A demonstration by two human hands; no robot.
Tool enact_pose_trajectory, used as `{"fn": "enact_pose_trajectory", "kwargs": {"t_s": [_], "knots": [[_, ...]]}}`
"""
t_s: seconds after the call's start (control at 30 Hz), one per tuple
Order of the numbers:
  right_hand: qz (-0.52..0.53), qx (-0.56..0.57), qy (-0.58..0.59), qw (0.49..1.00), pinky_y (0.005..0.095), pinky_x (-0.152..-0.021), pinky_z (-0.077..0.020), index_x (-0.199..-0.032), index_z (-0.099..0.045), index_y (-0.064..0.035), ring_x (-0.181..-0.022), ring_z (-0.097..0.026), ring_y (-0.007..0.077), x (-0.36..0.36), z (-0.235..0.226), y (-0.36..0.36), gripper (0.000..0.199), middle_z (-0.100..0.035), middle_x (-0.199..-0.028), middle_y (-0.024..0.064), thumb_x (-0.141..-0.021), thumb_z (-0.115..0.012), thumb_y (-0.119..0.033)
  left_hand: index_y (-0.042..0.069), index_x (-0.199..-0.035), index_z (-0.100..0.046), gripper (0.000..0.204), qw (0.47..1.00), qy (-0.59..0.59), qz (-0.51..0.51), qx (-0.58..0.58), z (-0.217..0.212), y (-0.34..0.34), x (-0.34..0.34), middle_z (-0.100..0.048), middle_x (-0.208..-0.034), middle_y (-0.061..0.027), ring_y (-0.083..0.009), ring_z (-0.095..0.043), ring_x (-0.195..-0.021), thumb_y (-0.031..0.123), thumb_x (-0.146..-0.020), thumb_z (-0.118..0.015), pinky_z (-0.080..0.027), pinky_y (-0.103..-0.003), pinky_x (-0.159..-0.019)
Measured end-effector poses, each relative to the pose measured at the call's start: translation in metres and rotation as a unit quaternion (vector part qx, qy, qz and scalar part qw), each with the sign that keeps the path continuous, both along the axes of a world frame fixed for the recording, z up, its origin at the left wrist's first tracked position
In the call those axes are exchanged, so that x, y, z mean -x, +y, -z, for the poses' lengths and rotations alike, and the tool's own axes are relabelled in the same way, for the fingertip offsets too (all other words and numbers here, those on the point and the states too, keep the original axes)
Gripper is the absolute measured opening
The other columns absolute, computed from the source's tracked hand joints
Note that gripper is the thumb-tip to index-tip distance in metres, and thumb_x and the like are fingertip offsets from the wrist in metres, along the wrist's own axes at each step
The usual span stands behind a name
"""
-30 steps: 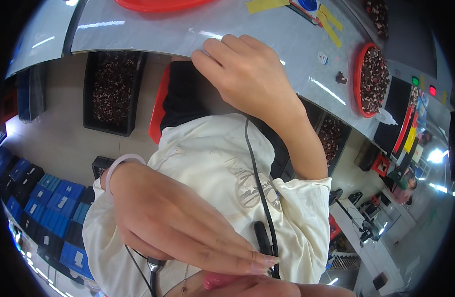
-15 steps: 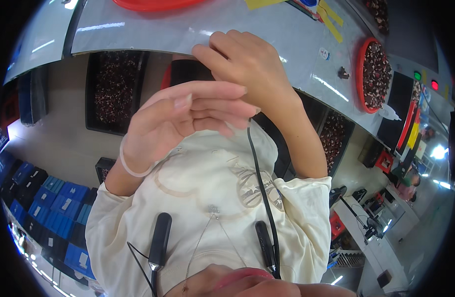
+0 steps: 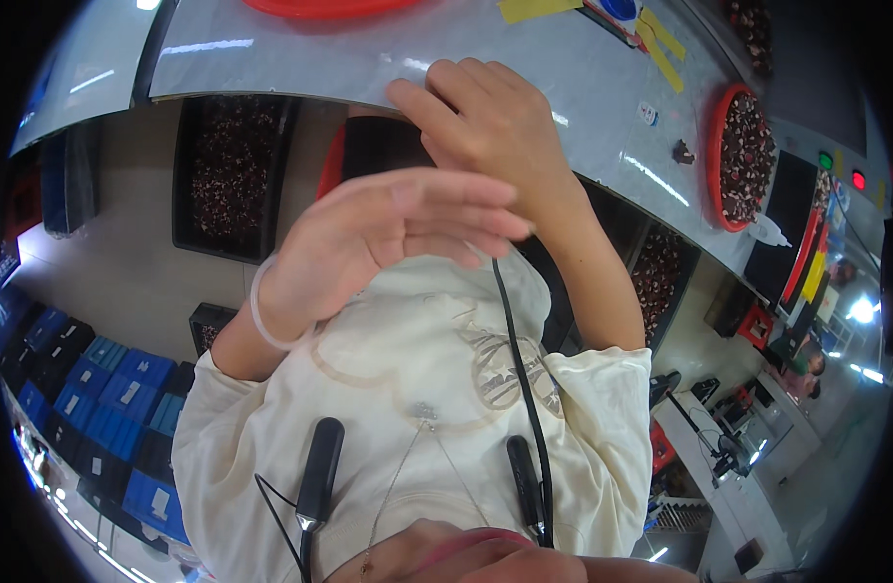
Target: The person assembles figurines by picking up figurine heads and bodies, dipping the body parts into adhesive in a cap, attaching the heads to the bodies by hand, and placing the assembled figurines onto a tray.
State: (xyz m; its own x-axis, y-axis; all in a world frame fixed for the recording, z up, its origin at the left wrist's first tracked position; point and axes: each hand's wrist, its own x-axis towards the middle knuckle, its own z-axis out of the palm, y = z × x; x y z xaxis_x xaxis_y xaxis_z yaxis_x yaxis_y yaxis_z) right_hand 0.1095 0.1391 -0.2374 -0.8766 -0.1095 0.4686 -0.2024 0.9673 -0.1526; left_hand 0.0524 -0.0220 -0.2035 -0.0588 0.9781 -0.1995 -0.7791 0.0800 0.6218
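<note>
One bare left hand (image 3: 383,225), fingers extended, released, has swung forward since a second ago toward the bare right hand (image 3: 500,121), curled at the smooth grey tabletop (image 3: 301,58); its grip I cannot tell. The tabletop lies ahead, lengthwise left to right.

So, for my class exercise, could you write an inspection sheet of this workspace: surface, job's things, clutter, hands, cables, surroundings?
Surface: grey table, shiny, with streaks of glare.
Job's things: red tray at the table's right side, filled with small dark and pale pieces.
Clutter: loose piece left of the tray; yellow strips; small white bottle beside the tray.
Hands: left hand open, nothing seen in it; right hand curled by the table's near edge, contents hidden.
Cables: black cord down the shirt.
Surroundings: black bin of similar pieces; blue boxes at left.
</note>
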Motion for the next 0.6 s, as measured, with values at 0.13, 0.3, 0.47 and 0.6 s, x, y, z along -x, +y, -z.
{"fn": "enact_pose_trajectory", "kwargs": {"t_s": [0.13, 0.3, 0.47, 0.6], "knots": [[0.005, -0.012, 0.013, 1.000, 0.0281, -0.057, -0.0427, -0.080, -0.054, -0.0108, -0.062, -0.053, 0.0165, 0.001, 0.003, 0.001, 0.015, -0.048, -0.068, 0.0017, -0.065, -0.058, -0.013, -0.007, -0.129, -0.036, 0.053, 0.977, 0.058, 0.192, -0.079, -0.042, 0.007, -0.008, -0.050, -0.122, -0.0196, -0.0243, -0.051, -0.111, 0.031, -0.093, -0.041, -0.040, -0.035, -0.091], [0.013, 0.001, 0.024, 1.000, 0.0279, -0.056, -0.0422, -0.077, -0.053, -0.0115, -0.061, -0.052, 0.0159, 0.000, 0.004, 0.001, 0.011, -0.047, -0.067, 0.0015, -0.067, -0.057, -0.011, 0.001, -0.110, -0.037, 0.025, 0.931, -0.240, 0.220, -0.165, -0.081, 0.019, -0.049, -0.047, -0.089, -0.0061, -0.0112, -0.046, -0.082, 0.022, -0.099, -0.032, -0.038, -0.025, -0.072], [0.022, -0.008, 0.031, 0.999, 0.0278, -0.055, -0.0415, -0.074, -0.053, -0.0121, -0.060, -0.052, 0.0156, 0.003, 0.006, 0.000, 0.008, -0.047, -0.066, 0.0011, -0.068, -0.057, -0.011, 0.000, -0.115, -0.041, 0.031, 0.903, -0.267, 0.318, -0.108, -0.077, 0.016, -0.059, -0.048, -0.101, -0.0076, -0.0135, -0.044, -0.096, 0.026, -0.097, -0.038, -0.035, -0.026, -0.085], [0.022, -0.005, 0.037, 0.999, 0.0282, -0.055, -0.0414, -0.075, -0.053, -0.0125, -0.061, -0.052, 0.0155, -0.001, 0.005, 0.001, 0.008, -0.046, -0.066, 0.0008, -0.067, -0.057, -0.012, -0.001, -0.109, -0.041, 0.028, 0.898, -0.233, 0.350, -0.128, -0.077, 0.024, -0.073, -0.050, -0.084, -0.0105, -0.0172, -0.050, -0.080, 0.022, -0.093, -0.040, -0.040, -0.029, -0.072]]}}
